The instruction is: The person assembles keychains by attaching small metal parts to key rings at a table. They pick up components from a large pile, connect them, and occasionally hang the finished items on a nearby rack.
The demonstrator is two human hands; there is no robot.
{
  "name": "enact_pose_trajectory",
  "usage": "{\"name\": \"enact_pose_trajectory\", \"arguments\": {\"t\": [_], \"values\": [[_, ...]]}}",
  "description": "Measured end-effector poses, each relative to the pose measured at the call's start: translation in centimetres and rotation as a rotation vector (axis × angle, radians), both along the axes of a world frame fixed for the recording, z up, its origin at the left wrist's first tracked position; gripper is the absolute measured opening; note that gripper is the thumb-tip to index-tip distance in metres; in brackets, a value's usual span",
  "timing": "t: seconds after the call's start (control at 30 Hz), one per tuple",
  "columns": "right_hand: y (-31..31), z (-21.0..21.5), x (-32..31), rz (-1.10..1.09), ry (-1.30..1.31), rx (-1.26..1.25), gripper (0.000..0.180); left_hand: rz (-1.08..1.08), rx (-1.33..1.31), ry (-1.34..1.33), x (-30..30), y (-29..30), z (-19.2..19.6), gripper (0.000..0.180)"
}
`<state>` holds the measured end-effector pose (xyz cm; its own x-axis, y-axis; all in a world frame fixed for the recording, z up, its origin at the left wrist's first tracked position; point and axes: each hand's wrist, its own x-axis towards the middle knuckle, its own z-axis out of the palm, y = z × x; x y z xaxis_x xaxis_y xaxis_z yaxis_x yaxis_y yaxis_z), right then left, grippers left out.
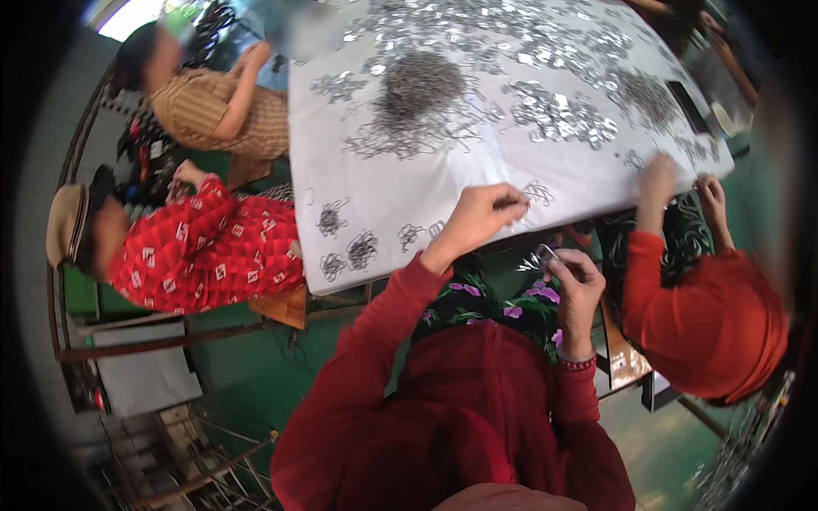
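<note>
One left hand [484,217] reaches over the table [319,149];
fingers curled, grip unclear; right hand [579,285], lower, pinches metal pieces [542,255].

The person wears a dark red top [456,387] with a long line [495,366] down the front. Behind the left grip [480,219], the long red sleeve [366,336] stops at the wrist. Just behind the right grip [581,291] is a bracelet [577,364] of little red beads, and next comes the other red sleeve [578,400]. Below both grips, the black pants [521,319] have pink-purple flowers [544,291] and green bits.
</note>
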<state>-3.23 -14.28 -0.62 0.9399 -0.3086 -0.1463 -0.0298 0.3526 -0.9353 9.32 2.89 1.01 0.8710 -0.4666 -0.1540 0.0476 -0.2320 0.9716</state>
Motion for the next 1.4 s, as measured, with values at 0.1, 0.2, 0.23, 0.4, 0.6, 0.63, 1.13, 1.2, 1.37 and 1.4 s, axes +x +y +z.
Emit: {"name": "enact_pose_trajectory", "arguments": {"t": [0.1,0.2,0.23,0.4,0.6,0.63,1.13,1.2,1.37,1.4], "values": [[0.2,-0.4,-0.3,-0.028,0.033,0.041,0.013,-0.022,-0.209,0.112,-4.1,-1.0,1.8,0.013],[0.7,0.2,-0.1,-0.06,0.03,0.062,0.013,-0.047,-0.195,-0.201,-5.7,-1.6,0.8,0.011],[0.8,0.3,-0.1,-0.047,0.029,0.069,0.013,-0.026,-0.146,-0.273,-5.9,-1.8,0.4,0.013],[1.0,0.0,0.5,-0.026,-0.073,-0.007,0.012,0.023,-0.137,-0.397,-6.2,-2.5,-0.2,0.01],[-0.9,0.8,1.5,0.13,-0.193,-0.125,0.014,-0.013,-0.325,-0.221,-5.9,-1.9,-1.0,0.004],[-1.9,0.5,2.2,0.1,-0.197,-0.155,0.013,-0.014,-0.353,-0.243,-5.8,-2.0,-1.0,0.003],[-8.6,-8.8,24.8,-0.206,-0.045,-1.324,0.019,0.05,-0.266,-0.202,-6.8,-0.7,-1.2,0.006],[-9.6,-9.4,24.0,-0.273,-0.133,-1.26,0.018,0.058,-0.29,-0.2,-7.0,-0.8,-1.3,0.004],[-9.4,-6.7,20.0,-0.266,0.101,-0.972,0.022,0.059,-0.301,-0.136,-7.3,-0.9,-1.4,0.006],[-9.4,-5.4,18.3,-0.2,0.079,-0.768,0.024,0.049,-0.302,-0.162,-7.4,-1.2,-1.5,0.006]]}}
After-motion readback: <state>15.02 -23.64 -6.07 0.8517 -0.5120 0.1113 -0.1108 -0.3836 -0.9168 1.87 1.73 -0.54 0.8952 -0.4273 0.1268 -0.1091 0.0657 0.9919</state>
